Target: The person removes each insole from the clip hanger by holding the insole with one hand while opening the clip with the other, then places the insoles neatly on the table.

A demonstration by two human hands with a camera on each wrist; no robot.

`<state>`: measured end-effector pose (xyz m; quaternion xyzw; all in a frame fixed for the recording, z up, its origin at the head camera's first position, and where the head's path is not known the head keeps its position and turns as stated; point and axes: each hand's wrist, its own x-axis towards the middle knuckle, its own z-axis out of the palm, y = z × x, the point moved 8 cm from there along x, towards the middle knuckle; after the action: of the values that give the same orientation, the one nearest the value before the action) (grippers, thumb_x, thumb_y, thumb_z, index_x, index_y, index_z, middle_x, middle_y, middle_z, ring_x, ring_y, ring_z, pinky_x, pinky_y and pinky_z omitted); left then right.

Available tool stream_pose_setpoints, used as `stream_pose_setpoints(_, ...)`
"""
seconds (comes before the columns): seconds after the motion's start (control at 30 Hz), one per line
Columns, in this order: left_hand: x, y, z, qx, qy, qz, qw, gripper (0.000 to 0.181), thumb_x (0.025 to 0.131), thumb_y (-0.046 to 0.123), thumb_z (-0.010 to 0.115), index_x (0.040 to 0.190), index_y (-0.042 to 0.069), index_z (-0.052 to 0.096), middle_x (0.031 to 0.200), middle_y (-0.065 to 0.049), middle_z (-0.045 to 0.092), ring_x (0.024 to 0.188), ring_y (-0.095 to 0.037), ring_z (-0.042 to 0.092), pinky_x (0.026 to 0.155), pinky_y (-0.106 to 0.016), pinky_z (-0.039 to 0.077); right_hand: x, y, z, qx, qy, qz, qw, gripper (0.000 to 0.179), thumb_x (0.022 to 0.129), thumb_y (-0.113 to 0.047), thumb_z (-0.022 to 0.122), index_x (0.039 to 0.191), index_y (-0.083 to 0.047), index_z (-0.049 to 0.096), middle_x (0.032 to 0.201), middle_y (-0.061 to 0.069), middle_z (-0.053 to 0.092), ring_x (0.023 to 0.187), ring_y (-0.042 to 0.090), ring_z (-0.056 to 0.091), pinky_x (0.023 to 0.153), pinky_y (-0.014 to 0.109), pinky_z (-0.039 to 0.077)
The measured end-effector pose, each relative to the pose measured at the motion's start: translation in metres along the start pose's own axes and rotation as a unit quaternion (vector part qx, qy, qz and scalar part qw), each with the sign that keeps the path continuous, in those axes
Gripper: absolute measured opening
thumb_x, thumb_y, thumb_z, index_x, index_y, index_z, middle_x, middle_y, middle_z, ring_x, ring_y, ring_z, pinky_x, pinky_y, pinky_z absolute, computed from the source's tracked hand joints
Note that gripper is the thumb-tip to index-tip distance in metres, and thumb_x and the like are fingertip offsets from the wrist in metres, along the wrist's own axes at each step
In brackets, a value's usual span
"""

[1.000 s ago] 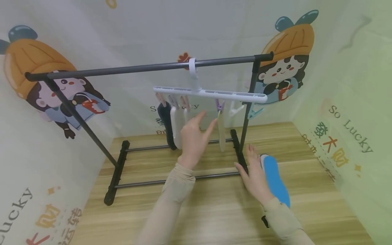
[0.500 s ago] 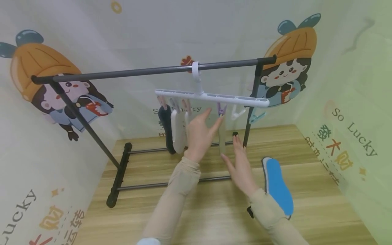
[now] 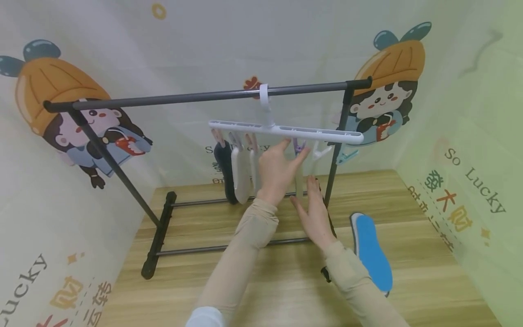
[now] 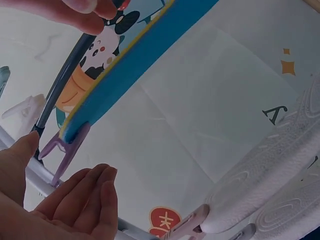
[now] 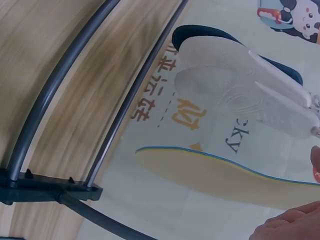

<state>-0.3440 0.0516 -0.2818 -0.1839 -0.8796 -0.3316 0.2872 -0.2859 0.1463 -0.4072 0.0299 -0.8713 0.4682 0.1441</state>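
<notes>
A purple clip (image 4: pixel 66 150) on the white hanger (image 3: pixel 318 133) holds an insole (image 4: pixel 122 80), blue on one face with a yellow edge. Its other face is beige in the right wrist view. Thumb and fingers of my left hand (image 3: pixel 278 171) stand spread around the purple clip, with a gap between them in the left wrist view. Nearer the insole's lower end is my right hand (image 3: pixel 318 220), fingers extended upward and thumb apart; whether it touches the insole cannot be told. Farther left hang a dark insole (image 3: pixel 226 172) and white insoles (image 3: pixel 242 177).
The hanger hooks over a black rack (image 3: pixel 171 98). A white clip (image 3: pixel 320 152) and a teal clip (image 3: pixel 347 156) hang at its right end. Another blue insole (image 3: pixel 372 250) lies on the wooden surface (image 3: pixel 282 286), right of my right forearm. Printed cloth surrounds the surface.
My right hand has moved left and up, away from the blue insole on the surface to the hanging one. My left hand has shifted slightly right and up, round the purple clip.
</notes>
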Motion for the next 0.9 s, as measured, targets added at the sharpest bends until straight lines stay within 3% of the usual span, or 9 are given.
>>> stream_pose_setpoints(0.2,0.001,0.002,0.006,0.026,0.011,-0.006,0.9996,0.052,0.086,0.057,0.067,0.114,0.014,0.074,0.085,-0.006,0.076,0.076,-0.019,0.072,0.062,-0.029,0.051,0.009,0.007,0.001,0.004,0.022,0.004,0.9997,0.078,0.101,-0.029,0.056,0.155,0.005,0.012,0.163,0.024,0.009,0.151,0.041,0.007,0.120,0.058,0.009)
stream_pose_setpoints(0.43,0.002,0.007,0.007,0.034,0.036,0.011,0.9987,0.041,0.089,0.054,0.066,0.094,0.015,0.077,0.057,0.001,0.062,0.050,-0.012,0.050,0.048,-0.023,0.034,0.022,0.010,0.005,-0.007,0.036,0.007,0.9993,0.070,0.102,-0.023,0.053,0.154,0.006,0.015,0.162,0.026,0.014,0.151,0.040,0.011,0.121,0.056,0.010)
stream_pose_setpoints(0.67,-0.001,0.007,0.004,0.031,0.047,0.012,0.9983,0.039,0.089,0.052,0.067,0.081,0.015,0.074,0.058,0.000,0.063,0.051,-0.014,0.052,0.048,-0.026,0.037,0.027,0.003,0.003,-0.031,0.061,-0.005,0.9977,0.062,0.102,-0.017,0.051,0.150,0.011,0.023,0.158,0.029,0.023,0.148,0.043,0.021,0.121,0.055,0.012)
stream_pose_setpoints(0.9,-0.001,0.008,0.003,0.022,0.050,0.014,0.9984,0.040,0.089,0.052,0.067,0.084,0.014,0.076,0.062,-0.002,0.066,0.055,-0.017,0.058,0.051,-0.029,0.043,0.031,0.002,0.002,-0.054,0.075,-0.008,0.9957,0.051,0.105,-0.015,0.044,0.147,0.011,0.031,0.153,0.031,0.034,0.141,0.047,0.034,0.119,0.056,0.017)
